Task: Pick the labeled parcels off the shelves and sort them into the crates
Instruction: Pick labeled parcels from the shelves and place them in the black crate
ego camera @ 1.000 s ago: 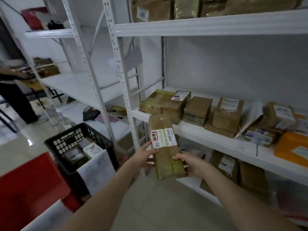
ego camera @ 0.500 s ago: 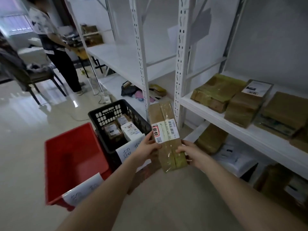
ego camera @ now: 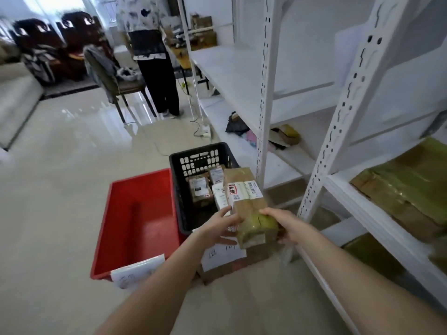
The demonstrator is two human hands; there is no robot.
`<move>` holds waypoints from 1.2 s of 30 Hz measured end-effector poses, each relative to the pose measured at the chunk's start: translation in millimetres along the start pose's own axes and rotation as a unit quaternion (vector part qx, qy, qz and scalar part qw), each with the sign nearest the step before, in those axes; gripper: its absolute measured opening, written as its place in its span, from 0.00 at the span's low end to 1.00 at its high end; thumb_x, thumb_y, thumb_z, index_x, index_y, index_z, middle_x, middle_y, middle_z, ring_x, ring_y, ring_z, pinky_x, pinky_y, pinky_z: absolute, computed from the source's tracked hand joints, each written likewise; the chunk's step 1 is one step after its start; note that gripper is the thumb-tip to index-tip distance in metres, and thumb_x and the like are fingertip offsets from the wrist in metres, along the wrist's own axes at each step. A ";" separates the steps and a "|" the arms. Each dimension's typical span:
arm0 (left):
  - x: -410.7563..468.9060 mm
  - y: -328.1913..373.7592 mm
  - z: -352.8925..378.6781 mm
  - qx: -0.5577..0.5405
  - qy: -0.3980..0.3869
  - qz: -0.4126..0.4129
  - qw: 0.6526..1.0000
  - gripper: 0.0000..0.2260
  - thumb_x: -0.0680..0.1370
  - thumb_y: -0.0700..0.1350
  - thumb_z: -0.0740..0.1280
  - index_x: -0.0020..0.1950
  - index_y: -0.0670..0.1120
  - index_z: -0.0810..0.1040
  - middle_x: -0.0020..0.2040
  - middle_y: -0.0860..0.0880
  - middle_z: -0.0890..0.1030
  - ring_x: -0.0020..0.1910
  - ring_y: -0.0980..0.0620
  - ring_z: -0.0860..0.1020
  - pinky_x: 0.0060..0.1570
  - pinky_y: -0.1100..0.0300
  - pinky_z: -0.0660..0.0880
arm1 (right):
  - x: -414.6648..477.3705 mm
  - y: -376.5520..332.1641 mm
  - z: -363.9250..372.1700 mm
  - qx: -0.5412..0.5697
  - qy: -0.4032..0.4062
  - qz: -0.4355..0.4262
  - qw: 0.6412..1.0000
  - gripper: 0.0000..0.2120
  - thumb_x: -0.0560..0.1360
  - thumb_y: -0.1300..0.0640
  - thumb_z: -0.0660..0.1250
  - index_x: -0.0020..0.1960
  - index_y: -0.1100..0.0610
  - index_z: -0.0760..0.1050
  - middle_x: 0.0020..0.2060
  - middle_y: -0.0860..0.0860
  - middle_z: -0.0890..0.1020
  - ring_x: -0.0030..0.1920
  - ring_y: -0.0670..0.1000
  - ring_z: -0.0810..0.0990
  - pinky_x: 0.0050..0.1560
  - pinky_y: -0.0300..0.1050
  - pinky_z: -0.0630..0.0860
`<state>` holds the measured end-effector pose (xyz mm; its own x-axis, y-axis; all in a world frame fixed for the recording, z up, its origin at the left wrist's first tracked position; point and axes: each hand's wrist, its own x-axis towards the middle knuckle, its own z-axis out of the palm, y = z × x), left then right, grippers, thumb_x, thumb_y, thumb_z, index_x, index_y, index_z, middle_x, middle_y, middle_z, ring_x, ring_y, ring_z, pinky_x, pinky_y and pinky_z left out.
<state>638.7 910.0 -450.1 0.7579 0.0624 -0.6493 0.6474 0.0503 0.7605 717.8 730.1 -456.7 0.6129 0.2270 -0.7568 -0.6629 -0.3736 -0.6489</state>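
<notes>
Item: parcel [ego camera: 244, 201], labelled, centre frame. My left hand [ego camera: 219, 226] and right hand [ego camera: 283, 226] grip its lower end. It has moved from the shelf [ego camera: 362, 213], right, to before the black crate [ego camera: 176, 189]. Red crate [ego camera: 135, 213] lies left. Drop likely next.

Long parcel [ego camera: 249, 204]: brown, tape-wrapped, white barcode label [ego camera: 244, 191] with a red mark across its upper half. Tilted, far end up, held at the near end between left hand [ego camera: 219, 224] and right hand [ego camera: 281, 222], over the near right corner of the black crate [ego camera: 176, 189]. That crate holds several small labeled parcels [ego camera: 199, 188]. Red crate [ego camera: 135, 213] touches its left side, both on the floor. More taped brown parcels [ego camera: 406, 189] lie flat on the right-hand shelf [ego camera: 362, 213].
</notes>
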 end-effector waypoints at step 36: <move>279.1 -79.5 -178.9 -0.107 0.131 -0.230 0.958 0.18 0.80 0.37 0.58 0.69 0.47 0.69 0.58 0.42 0.79 0.53 0.42 0.79 0.51 0.46 0.79 | 316.1 -44.4 196.1 -0.358 0.038 0.063 0.931 0.13 0.76 0.56 0.63 0.59 0.51 0.78 0.55 0.52 0.81 0.53 0.55 0.79 0.54 0.45 0.77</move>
<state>784.5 1101.7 -691.4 0.3319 0.2318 -0.9144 0.8559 0.3335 0.3952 856.6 994.8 -682.4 0.5965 0.0862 -0.7980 -0.2915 -0.9031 -0.3154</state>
